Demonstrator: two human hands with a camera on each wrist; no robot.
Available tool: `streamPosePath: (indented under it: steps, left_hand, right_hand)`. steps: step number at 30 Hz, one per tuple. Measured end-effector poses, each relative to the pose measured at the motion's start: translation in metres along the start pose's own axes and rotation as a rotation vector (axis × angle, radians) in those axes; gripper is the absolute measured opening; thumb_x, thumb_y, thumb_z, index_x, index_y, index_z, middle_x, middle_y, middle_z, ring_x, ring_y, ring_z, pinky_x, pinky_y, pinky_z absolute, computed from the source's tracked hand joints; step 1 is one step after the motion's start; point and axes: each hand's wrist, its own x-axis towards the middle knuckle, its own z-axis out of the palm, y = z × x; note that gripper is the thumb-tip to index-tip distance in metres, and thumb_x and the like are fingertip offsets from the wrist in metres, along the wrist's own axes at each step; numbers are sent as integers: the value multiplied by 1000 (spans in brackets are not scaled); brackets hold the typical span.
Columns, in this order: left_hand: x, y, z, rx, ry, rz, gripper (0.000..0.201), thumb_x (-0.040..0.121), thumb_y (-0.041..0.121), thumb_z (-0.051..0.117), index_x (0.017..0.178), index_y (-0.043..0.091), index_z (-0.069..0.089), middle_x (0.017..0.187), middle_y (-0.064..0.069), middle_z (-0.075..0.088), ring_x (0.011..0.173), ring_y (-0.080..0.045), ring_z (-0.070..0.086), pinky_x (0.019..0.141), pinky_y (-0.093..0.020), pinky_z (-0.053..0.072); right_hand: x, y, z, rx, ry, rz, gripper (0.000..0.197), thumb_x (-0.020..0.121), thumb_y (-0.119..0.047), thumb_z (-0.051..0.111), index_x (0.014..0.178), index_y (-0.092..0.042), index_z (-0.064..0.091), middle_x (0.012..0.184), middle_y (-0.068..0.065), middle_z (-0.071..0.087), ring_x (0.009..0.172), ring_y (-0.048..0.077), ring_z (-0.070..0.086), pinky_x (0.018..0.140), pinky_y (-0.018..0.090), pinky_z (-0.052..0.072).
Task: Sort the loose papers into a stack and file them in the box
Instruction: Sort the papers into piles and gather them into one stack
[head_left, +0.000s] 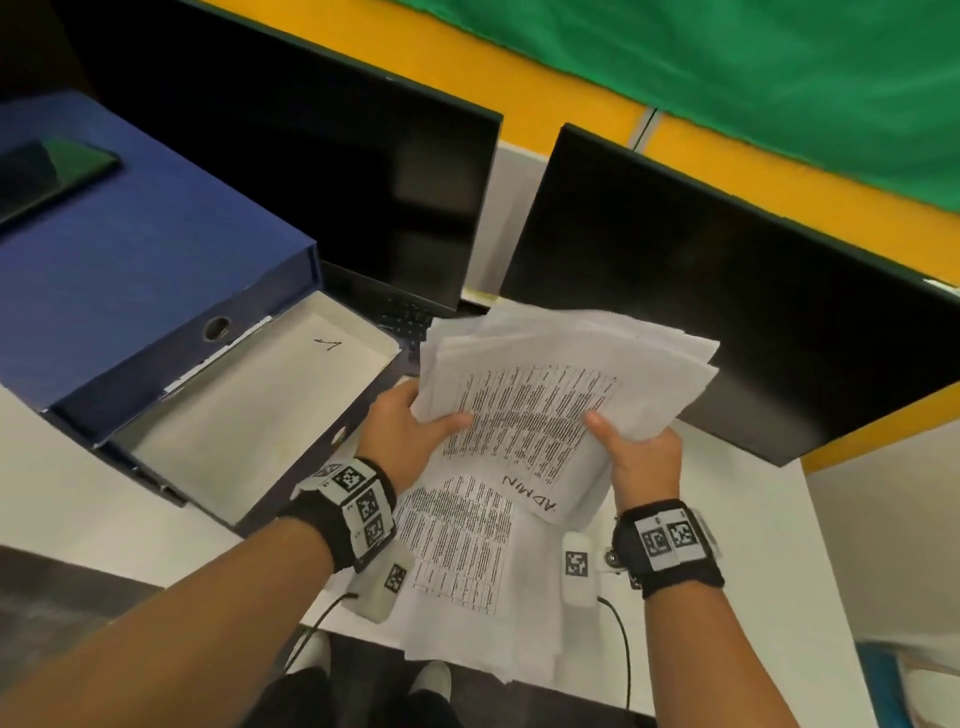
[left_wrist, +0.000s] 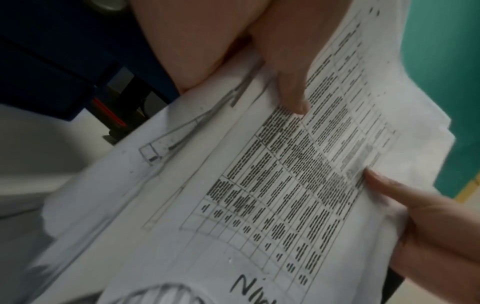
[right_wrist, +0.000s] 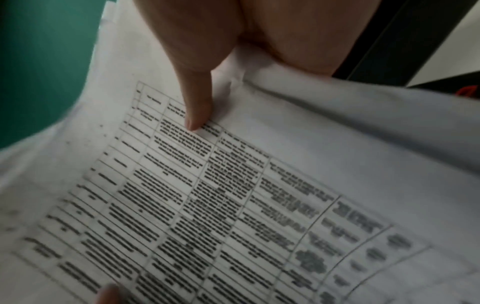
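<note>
A bundle of printed papers (head_left: 550, 384) hangs above the desk, its top sheet a table marked "ADMIN". My left hand (head_left: 410, 431) grips its left edge, thumb on top. My right hand (head_left: 639, 457) grips the right edge, thumb on top. The left wrist view shows the same sheet (left_wrist: 272, 185) under my left hand (left_wrist: 283, 67), and the right wrist view shows the sheet (right_wrist: 207, 195) under my right hand (right_wrist: 197, 86). More loose papers (head_left: 467, 551) lie on the desk below. The blue file box (head_left: 98, 270) stands open at left, its grey tray (head_left: 249, 410) bare.
Two dark monitors (head_left: 727, 291) stand behind the papers, with a keyboard (head_left: 405, 317) under the left one. A dark phone (head_left: 47, 171) lies on the box's lid. The white desk (head_left: 737, 545) ends near me, with my shoes below.
</note>
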Motion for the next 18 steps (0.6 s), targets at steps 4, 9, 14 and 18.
streamPosePath:
  steps: [4, 9, 14, 18]
  left_hand:
    - [0, 20, 2, -199, 68, 125, 33, 78, 22, 79, 107, 27, 65, 103, 6, 74, 91, -8, 72, 72, -26, 60]
    - [-4, -3, -3, 1, -37, 103, 33, 90, 28, 65, 111, 33, 40, 112, 9, 64, 99, -8, 67, 77, -30, 60]
    - [-8, -16, -14, 187, 77, 166, 11, 100, 29, 49, 90, 33, 51, 81, 10, 63, 70, 11, 62, 56, -9, 49]
    - [-7, 1, -11, 87, 190, 307, 24, 100, 21, 49, 91, 39, 61, 82, 17, 64, 73, 13, 60, 61, -4, 46]
  right_hand:
    - [-2, -8, -2, 154, 50, -61, 36, 77, 0, 77, 109, -14, 70, 104, 0, 76, 94, 17, 73, 74, 31, 60]
    - [1, 17, -3, -45, 39, 61, 29, 76, -9, 81, 102, -17, 72, 99, -2, 76, 90, 14, 74, 83, 41, 60]
    - [2, 17, -4, -29, 75, 49, 20, 83, -9, 75, 98, -21, 70, 97, -5, 76, 85, 13, 74, 83, 38, 60]
    - [0, 3, -8, 139, 62, -4, 26, 86, -5, 71, 110, -13, 68, 106, 4, 75, 96, 22, 73, 81, 40, 59]
